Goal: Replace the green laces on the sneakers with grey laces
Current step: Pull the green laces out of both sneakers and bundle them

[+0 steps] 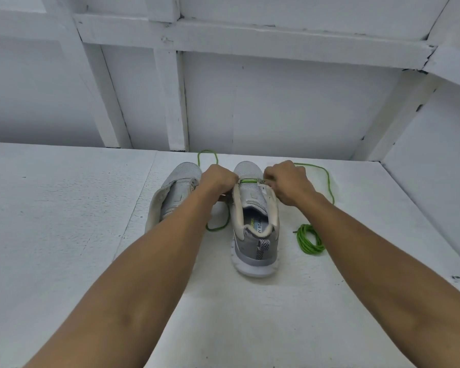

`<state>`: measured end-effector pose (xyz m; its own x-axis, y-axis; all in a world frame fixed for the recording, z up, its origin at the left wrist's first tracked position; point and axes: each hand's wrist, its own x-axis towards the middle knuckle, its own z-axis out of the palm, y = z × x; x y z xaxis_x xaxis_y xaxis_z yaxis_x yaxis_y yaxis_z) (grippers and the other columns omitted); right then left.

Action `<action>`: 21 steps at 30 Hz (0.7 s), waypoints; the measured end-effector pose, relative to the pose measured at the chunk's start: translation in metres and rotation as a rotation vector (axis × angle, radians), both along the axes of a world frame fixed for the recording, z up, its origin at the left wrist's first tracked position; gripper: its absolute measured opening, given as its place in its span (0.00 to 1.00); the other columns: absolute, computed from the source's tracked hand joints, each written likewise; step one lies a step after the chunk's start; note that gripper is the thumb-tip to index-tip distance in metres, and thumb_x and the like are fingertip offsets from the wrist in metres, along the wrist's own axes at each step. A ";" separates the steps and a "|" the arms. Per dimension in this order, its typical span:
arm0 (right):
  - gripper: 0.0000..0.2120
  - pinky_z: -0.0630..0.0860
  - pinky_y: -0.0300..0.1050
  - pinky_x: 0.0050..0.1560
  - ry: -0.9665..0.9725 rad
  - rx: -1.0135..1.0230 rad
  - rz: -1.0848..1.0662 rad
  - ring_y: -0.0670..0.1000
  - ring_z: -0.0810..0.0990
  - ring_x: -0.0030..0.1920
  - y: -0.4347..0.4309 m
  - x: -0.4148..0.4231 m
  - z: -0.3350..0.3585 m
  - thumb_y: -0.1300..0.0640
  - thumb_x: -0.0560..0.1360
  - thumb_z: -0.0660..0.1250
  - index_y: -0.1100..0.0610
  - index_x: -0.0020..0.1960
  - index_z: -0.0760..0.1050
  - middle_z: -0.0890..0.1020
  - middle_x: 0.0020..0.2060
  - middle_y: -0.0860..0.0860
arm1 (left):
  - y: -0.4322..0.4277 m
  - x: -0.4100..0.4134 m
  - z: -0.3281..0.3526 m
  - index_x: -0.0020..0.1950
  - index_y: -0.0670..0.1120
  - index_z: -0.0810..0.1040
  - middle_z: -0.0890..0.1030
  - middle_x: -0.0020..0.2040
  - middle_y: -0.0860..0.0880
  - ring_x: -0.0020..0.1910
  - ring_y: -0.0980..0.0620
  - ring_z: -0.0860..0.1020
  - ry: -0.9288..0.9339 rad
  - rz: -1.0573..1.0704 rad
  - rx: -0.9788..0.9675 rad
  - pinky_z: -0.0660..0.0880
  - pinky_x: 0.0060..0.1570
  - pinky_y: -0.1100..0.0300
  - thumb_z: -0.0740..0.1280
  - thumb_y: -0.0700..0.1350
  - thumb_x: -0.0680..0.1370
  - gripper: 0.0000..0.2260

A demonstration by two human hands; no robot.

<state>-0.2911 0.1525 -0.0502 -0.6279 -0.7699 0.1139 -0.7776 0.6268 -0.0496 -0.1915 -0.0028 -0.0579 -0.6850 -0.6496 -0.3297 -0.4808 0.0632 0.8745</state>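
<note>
right sneaker (255,235): grey mesh with a white sole and a cream collar, standing on the white tabletop (64,235) with its heel toward the person and its toe toward the wall; tongue exposed, nearly all eyelets bare
green lace (246,180): bright green cord, one short bar across the lowest eyelets near the toe; one strand loops out past the toes between the two shoes and comes back down between them, the other arcs wide to the right on the tabletop
left sneaker (182,173): same grey pair, just beside the right one on its left, no lace seen in it, partly covered by the left forearm
coiled green lace (310,239): loose bundle lying on the tabletop, right of the right sneaker's heel, apart from it
left hand (218,179): fingers curled tight at the left end of the bar, gripping the green lace there; fingertips hidden behind the knuckles
right hand (290,184): fingers curled closed at the right eyelet edge, pinching the green lace where it leaves the shoe
</note>
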 end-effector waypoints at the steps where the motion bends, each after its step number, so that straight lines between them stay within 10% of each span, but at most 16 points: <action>1: 0.08 0.65 0.49 0.48 0.012 -0.044 0.003 0.57 0.74 0.53 0.003 -0.001 0.001 0.53 0.80 0.61 0.52 0.50 0.78 0.76 0.40 0.48 | 0.000 -0.001 -0.001 0.44 0.37 0.79 0.83 0.42 0.41 0.40 0.43 0.82 0.004 0.001 -0.007 0.82 0.44 0.48 0.70 0.43 0.68 0.10; 7: 0.05 0.71 0.50 0.53 -0.054 -0.345 -0.265 0.57 0.79 0.50 0.033 -0.033 0.017 0.59 0.74 0.67 0.51 0.42 0.80 0.82 0.39 0.49 | -0.002 -0.004 -0.003 0.44 0.38 0.80 0.82 0.42 0.42 0.40 0.44 0.82 0.001 -0.020 0.000 0.83 0.40 0.49 0.69 0.44 0.67 0.11; 13: 0.24 0.54 0.62 0.72 -0.108 -0.083 -0.158 0.55 0.59 0.74 0.020 -0.023 0.010 0.51 0.77 0.68 0.47 0.72 0.67 0.68 0.72 0.48 | -0.002 -0.005 -0.005 0.45 0.38 0.82 0.83 0.43 0.40 0.43 0.41 0.83 0.002 -0.028 -0.010 0.82 0.40 0.41 0.70 0.43 0.67 0.11; 21: 0.02 0.60 0.56 0.60 0.193 -0.155 -0.007 0.55 0.72 0.59 0.018 -0.013 -0.007 0.58 0.74 0.67 0.52 0.46 0.77 0.81 0.46 0.47 | -0.002 -0.003 -0.005 0.48 0.41 0.84 0.84 0.45 0.43 0.44 0.43 0.83 0.009 -0.051 0.002 0.82 0.45 0.45 0.65 0.47 0.61 0.20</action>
<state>-0.3045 0.1707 -0.0570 -0.5880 -0.7299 0.3487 -0.7779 0.6284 0.0037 -0.1947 -0.0051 -0.0632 -0.7204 -0.6128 -0.3247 -0.4690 0.0857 0.8790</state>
